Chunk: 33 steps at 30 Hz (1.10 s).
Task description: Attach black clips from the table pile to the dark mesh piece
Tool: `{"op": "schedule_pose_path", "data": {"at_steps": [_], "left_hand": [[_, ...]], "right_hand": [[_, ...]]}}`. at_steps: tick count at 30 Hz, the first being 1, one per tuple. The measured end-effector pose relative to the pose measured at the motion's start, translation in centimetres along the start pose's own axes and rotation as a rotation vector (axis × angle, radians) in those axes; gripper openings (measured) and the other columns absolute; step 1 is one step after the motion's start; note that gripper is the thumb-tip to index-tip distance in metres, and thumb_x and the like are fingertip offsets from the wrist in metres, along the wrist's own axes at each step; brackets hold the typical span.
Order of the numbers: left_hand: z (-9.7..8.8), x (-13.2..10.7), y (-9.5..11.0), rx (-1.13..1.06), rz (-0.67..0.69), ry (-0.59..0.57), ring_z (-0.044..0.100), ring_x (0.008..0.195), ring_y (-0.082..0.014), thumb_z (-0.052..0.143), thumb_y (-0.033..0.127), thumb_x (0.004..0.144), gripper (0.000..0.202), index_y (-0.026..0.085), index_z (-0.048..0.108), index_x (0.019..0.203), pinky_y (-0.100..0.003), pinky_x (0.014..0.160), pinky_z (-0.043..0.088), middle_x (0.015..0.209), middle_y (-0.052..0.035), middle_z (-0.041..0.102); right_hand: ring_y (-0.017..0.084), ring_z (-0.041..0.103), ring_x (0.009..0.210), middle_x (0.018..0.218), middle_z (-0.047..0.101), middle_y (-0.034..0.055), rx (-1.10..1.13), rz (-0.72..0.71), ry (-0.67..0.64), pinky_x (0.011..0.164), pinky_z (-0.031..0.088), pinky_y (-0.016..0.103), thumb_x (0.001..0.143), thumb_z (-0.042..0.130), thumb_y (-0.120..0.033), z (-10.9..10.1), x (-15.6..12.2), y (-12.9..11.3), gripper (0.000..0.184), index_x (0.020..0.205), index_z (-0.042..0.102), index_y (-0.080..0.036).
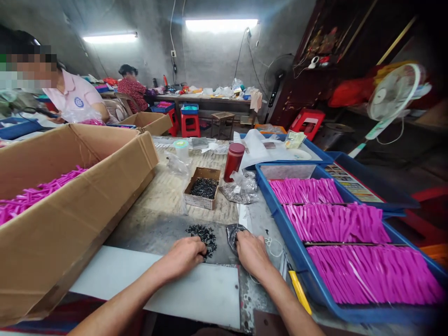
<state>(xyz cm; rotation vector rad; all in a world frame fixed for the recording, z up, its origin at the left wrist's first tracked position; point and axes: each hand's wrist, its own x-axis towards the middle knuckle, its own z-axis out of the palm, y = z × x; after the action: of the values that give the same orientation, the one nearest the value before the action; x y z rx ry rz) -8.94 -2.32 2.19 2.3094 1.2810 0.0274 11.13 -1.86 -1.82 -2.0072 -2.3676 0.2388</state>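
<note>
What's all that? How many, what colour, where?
Large cardboard boxes: 2, brown, left
Thin plastic strips: many, magenta, left box and tray
Plastic trays: several, blue, mostly right
Small cardboard box: 1, brown, middle
Tiny parts: many, black, small box and pile
Tall round canister: 1, red, middle
Crinkly plastic bags: several, clear, worktop
Slim tool: 1, yellow, beside tray
Standing fan: 1, white, right
Light tubes: 2, white, back wall
Plastic stools: several, red, behind
People: 2, pink and red tops, left
Left hand: 1, bare, at pile
Right hand: 1, bare, at dark bundle
</note>
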Motion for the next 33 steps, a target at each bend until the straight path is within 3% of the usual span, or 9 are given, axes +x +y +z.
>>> {"op": "schedule_pose_path", "data": {"at_steps": [9,19,25,33], "left_hand": [[0.9,0.1,0.6,0.1,-0.158,0.005,0.054,0.079,-0.0178,0.043,0.021,0.07,0.017,0.022,0.057,0.08,-0.023,0.064,0.037,0.082,-0.0022,0.057],[1.6,1.5,0.2,0.133,-0.138,0.061,0.055,0.077,-0.0181,0.043,0.018,0.072,0.016,0.02,0.057,0.08,-0.024,0.065,0.037,0.08,-0.0043,0.059],[0.6,0.8,-0.5,-0.012,-0.147,0.134,0.054,0.075,-0.0143,0.04,0.017,0.075,0.018,0.021,0.057,0.08,-0.02,0.064,0.036,0.08,-0.0016,0.059],[0.2,-0.2,0.4,0.082,-0.226,0.009,0.054,0.077,-0.0182,0.049,0.024,0.068,0.011,0.02,0.058,0.073,-0.023,0.061,0.035,0.079,-0.0023,0.06]], "right_hand": [[0.02,0.054,0.075,0.079,0.06,0.0079,0.01,0.024,0.014,0.062,0.025,0.03,0.077,0.038,-0.012,0.1,-0.3,0.0,0.015,0.077,0.053,-0.014],[0.02,0.055,0.076,0.079,0.061,0.0063,0.049,0.033,0.04,0.062,0.027,0.028,0.078,0.038,-0.014,0.2,-0.4,0.1,0.014,0.077,0.052,-0.015],[0.018,0.055,0.076,0.077,0.062,0.0051,0.109,0.027,0.049,0.063,0.027,0.026,0.076,0.037,-0.01,0.1,-0.5,0.3,0.016,0.076,0.053,-0.015],[0.016,0.055,0.079,0.083,0.062,0.003,0.2,0.015,0.066,0.067,0.029,0.026,0.074,0.036,-0.009,0.6,-0.3,0.6,0.022,0.085,0.054,-0.018]]}}
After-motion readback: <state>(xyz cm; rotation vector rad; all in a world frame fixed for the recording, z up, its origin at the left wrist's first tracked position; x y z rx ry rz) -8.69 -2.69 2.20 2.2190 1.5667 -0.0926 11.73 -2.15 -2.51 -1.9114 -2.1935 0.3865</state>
